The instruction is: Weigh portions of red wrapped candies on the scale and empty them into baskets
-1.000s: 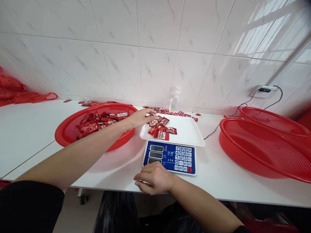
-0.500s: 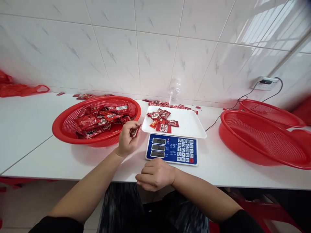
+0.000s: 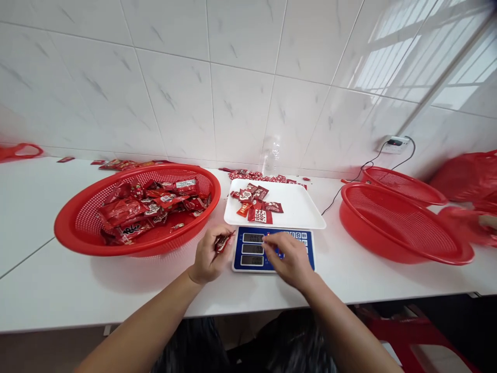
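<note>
My left hand (image 3: 209, 256) is closed around a red-wrapped snack packet (image 3: 223, 242) beside the scale's left edge. Over the blue keypad of the digital scale (image 3: 252, 249) hovers my right hand (image 3: 289, 256), thumb and forefinger drawn together; whether anything is between them I cannot make out. Several small red packets (image 3: 260, 215) lie on the scale's white tray (image 3: 298, 207), bunched toward its left half. A red mesh basket (image 3: 73, 243) to the left of my left hand holds a heap of similar packets (image 3: 128, 210).
On the right stand a red basket (image 3: 388, 243) and another red basket (image 3: 407, 187) behind it. Loose packets (image 3: 252, 175) lie along the tiled wall. A black cord (image 3: 341, 191) runs toward a wall socket (image 3: 394, 145). Another person's hand (image 3: 488, 221) shows at the right edge.
My right hand has risen from the table's front edge to above the scale keypad. My left hand still grips the packet, now lower in view. The view has shifted, bringing another person's hand in.
</note>
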`<action>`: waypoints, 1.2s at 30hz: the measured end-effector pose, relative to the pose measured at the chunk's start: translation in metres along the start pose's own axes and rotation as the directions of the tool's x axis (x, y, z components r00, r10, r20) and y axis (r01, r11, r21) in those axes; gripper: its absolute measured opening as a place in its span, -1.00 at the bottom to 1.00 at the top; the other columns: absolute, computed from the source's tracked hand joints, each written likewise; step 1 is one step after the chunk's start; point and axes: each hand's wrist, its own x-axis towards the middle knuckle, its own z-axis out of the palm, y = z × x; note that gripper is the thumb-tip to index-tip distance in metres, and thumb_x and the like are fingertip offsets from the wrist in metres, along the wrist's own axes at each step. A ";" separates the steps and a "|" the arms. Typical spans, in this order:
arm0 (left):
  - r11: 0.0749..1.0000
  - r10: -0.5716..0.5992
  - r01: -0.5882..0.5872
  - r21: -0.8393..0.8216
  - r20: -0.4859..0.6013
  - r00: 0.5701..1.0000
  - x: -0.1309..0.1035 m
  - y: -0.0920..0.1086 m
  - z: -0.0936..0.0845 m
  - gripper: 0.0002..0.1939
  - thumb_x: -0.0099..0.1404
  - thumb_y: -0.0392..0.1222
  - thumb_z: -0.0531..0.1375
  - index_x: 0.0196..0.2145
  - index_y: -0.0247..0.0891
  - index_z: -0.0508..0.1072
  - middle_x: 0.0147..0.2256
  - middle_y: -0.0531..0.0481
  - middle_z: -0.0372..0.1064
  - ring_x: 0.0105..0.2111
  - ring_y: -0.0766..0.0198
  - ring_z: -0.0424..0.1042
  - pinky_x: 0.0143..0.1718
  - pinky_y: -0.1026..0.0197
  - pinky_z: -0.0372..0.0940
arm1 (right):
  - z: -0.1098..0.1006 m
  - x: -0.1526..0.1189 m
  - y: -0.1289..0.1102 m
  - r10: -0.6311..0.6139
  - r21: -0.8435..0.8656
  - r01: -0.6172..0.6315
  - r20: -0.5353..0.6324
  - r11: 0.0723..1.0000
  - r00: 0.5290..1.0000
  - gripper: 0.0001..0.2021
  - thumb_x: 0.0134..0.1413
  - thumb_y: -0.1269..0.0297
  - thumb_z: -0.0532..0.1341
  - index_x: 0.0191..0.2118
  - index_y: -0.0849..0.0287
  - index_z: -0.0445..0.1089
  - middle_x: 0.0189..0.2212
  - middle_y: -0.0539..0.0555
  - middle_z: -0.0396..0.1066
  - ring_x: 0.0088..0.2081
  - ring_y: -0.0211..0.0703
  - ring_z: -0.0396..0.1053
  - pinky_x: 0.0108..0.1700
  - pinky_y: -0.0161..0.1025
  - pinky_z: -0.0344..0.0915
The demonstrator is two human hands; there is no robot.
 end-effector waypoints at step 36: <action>0.933 -0.352 0.350 -0.079 -0.011 0.936 0.013 0.008 -0.012 -0.55 0.20 -0.09 0.25 0.03 -0.17 0.30 -0.13 -0.08 0.39 -0.21 0.19 0.44 -0.21 0.18 0.37 | 0.029 0.086 -0.033 0.038 0.248 -0.115 0.294 0.962 0.955 -0.78 0.25 0.19 0.10 -0.28 0.17 0.43 -0.35 0.04 0.45 -0.29 -0.26 0.37 -0.25 -0.32 0.27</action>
